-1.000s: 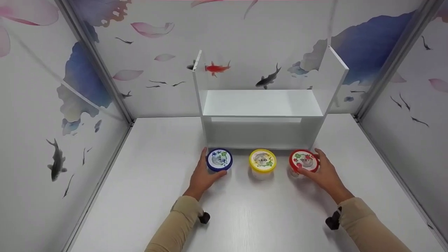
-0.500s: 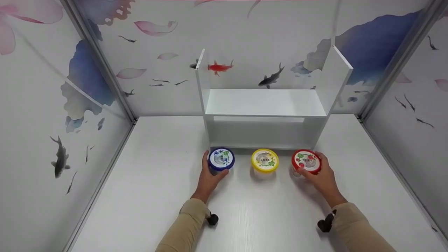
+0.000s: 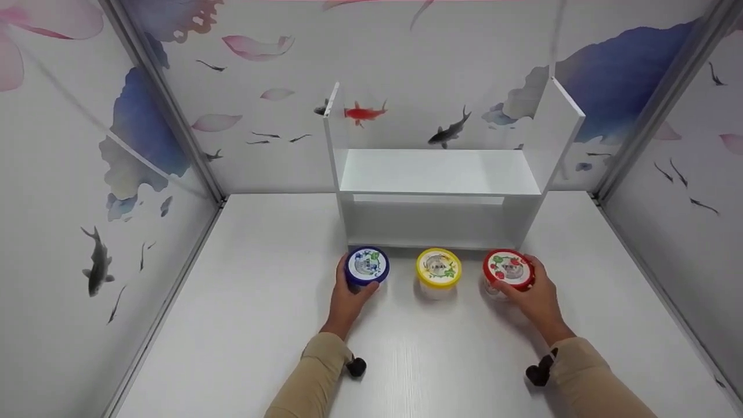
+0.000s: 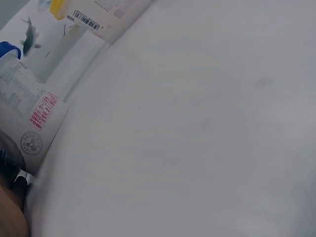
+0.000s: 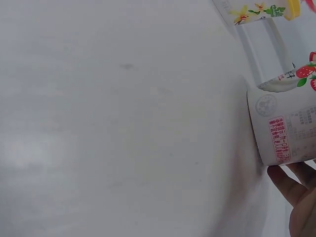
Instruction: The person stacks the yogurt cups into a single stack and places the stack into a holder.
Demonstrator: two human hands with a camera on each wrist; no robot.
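left grip [image 3: 346,303] and right grip [image 3: 534,295] have closed in since a second ago, holding blue tub [image 3: 367,266] and red tub [image 3: 509,269], seemingly secured; yellow tub [image 3: 439,268] stands between them, untouched

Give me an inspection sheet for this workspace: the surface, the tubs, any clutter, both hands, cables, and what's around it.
Surface: white table; a faint dark mark shows in the right wrist view.
Job's things: blue-lidded tub, yellow-lidded tub and red-lidded tub stand upright in a row, in front of a white shelf unit.
Clutter: nothing seen.
Left hand: grips the blue-lidded tub.
Right hand: grips the red-lidded tub; neither hand touches the yellow-lidded one.
Cables: nothing seen.
Surroundings: white walls with printed patterns, grey metal posts at the corners.
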